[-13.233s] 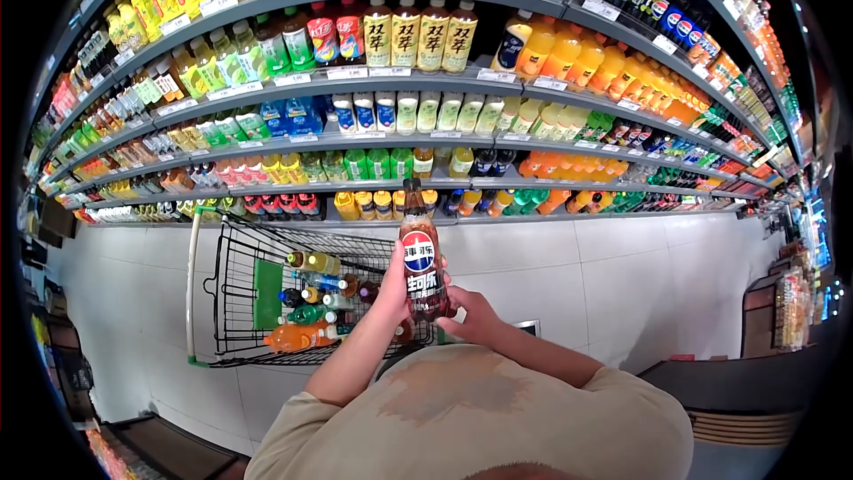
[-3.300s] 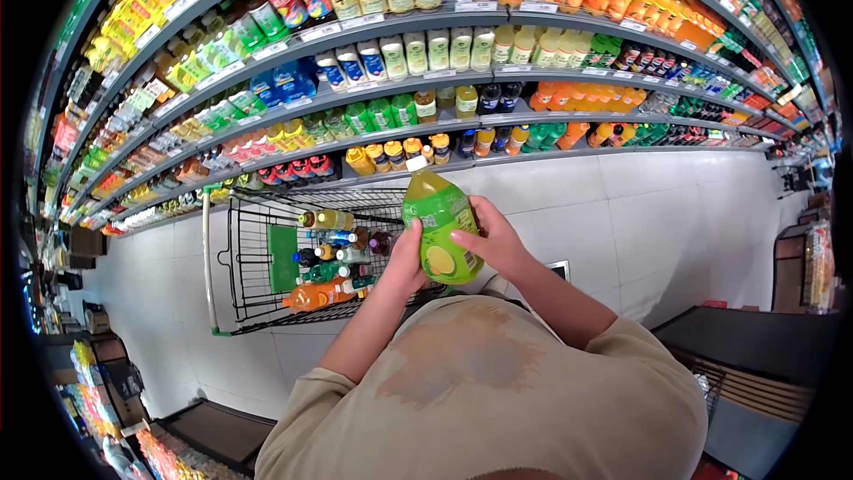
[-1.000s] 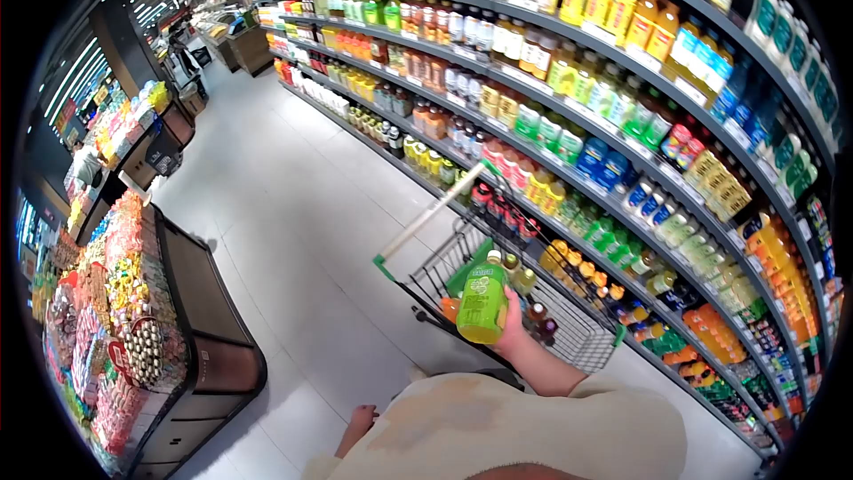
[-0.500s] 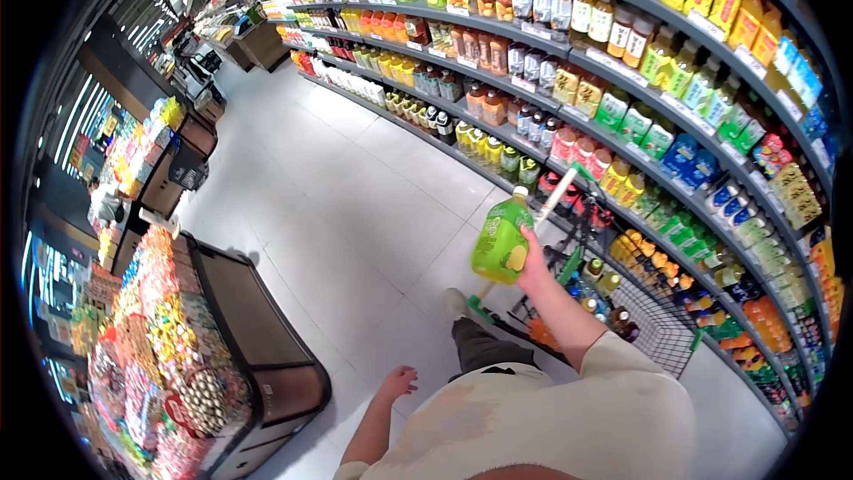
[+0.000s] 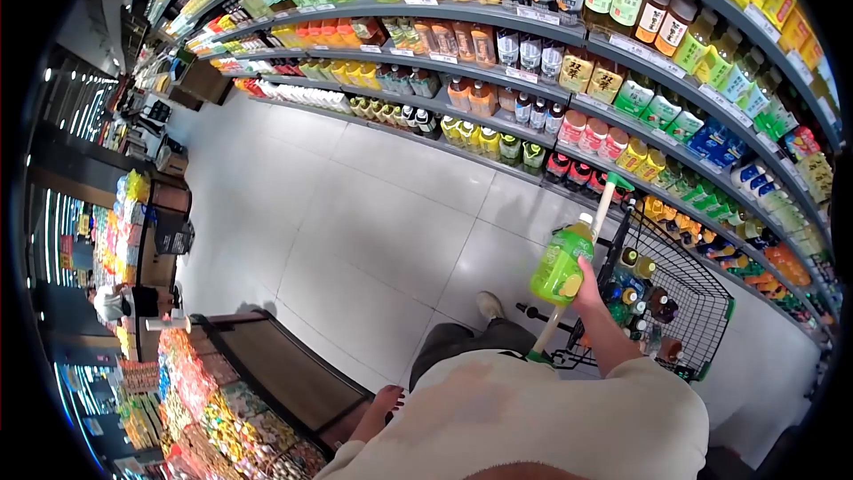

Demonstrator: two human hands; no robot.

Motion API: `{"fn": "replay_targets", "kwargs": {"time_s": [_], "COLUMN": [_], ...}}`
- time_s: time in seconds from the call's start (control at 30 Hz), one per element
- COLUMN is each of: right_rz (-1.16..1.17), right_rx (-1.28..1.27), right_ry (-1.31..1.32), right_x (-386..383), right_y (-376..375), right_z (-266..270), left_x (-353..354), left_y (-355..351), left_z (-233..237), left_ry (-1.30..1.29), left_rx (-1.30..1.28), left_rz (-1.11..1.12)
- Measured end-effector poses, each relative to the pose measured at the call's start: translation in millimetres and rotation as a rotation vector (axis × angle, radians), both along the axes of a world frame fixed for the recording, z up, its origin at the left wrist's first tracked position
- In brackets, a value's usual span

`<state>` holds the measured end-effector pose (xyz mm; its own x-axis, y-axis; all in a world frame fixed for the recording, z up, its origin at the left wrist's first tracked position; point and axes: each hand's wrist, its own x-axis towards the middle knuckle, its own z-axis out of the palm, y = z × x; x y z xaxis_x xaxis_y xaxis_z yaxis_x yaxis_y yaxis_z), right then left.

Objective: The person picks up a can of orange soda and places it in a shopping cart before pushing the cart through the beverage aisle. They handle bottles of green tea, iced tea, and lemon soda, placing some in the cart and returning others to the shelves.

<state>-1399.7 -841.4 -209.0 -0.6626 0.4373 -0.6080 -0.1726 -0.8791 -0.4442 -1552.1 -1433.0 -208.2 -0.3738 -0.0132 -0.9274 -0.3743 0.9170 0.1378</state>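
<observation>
My right hand (image 5: 589,289) is wrapped around a large bottle (image 5: 557,271) of yellow-green drink with a white cap and a lemon pictured on its green label. The bottle is in front of the shopping cart's pale handle (image 5: 603,205), hiding part of it. Just beyond my right forearm stands the cart (image 5: 711,298), with several bottles (image 5: 635,302) lying or standing in its wire basket. My left hand (image 5: 386,404) hangs low beside my body near the candy stand, its fingers loosely apart and holding nothing.
Long shelves (image 5: 524,13) of bottled drinks curve along the far and right sides. On the left is a dark-edged stand (image 5: 284,364) heaped with wrapped candy (image 5: 227,427). Grey floor tiles (image 5: 364,204) lie between. Another person (image 5: 111,302) stands at the far left.
The view has turned and moved nearer the shelves. The bottle and my right hand now appear lower and further right, over the cart's handle. My left hand has dropped closer to my body.
</observation>
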Motion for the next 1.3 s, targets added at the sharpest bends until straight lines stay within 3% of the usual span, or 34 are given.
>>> {"fn": "replay_targets", "kwargs": {"time_s": [0.17,0.23,0.3,0.37,0.43,0.5,0.6,0.77,0.83,0.97,1.03,1.07,1.1,1.2,1.23,1.3], "right_rz": [-0.086,-0.141,-0.193,-0.15,-0.081,0.045,0.068,0.168,0.179,0.193,0.34,0.356,0.355,0.487,0.478,0.5], "right_rx": [0.353,0.36,0.381,0.556,0.621,0.859,0.99,1.202,1.251,1.228,1.104,1.027,1.031,1.686,1.682,1.775], "right_ry": [-0.019,-0.074,-0.125,-0.304,-0.3,-0.412,-0.39,-0.389,-0.171,0.081,0.139,0.205,0.222,0.001,0.017,-0.02], "right_x": [-23,-43,-75,-105,-144,-196,-286,-442,-491,-570,-602,-620,-634,-676,-691,-716], "right_y": [-7,-21,-30,-41,-48,-49,-45,-39,-36,-35,-28,-24,-11,29,42,64], "right_z": [2,20,31,35,43,42,47,129,142,174,182,179,179,238,255,287], "left_x": [-127,-188,-252,-314,-372,-412,-451,-520,-540,-586,-615,-620,-634,-677,-696,-726], "left_y": [14,29,54,98,142,206,282,344,358,392,412,417,423,441,452,472], "left_z": [-31,-59,-85,-92,-108,-57,37,107,144,169,169,205,210,210,212,215], "left_ry": [-0.044,-0.098,-0.059,0.017,0.268,0.362,0.375,0.234,0.323,0.399,0.332,0.214,0.232,0.478,0.49,0.752], "left_rx": [0.016,0.006,0.066,0.161,0.379,0.506,0.864,1.104,1.118,1.212,1.467,1.47,1.469,1.334,1.321,1.281], "left_rz": [-0.126,-0.028,-0.099,-0.317,-0.548,-0.534,-0.449,-0.529,-0.571,-0.499,-0.502,-0.402,-0.407,-0.506,-0.513,-0.614]}}
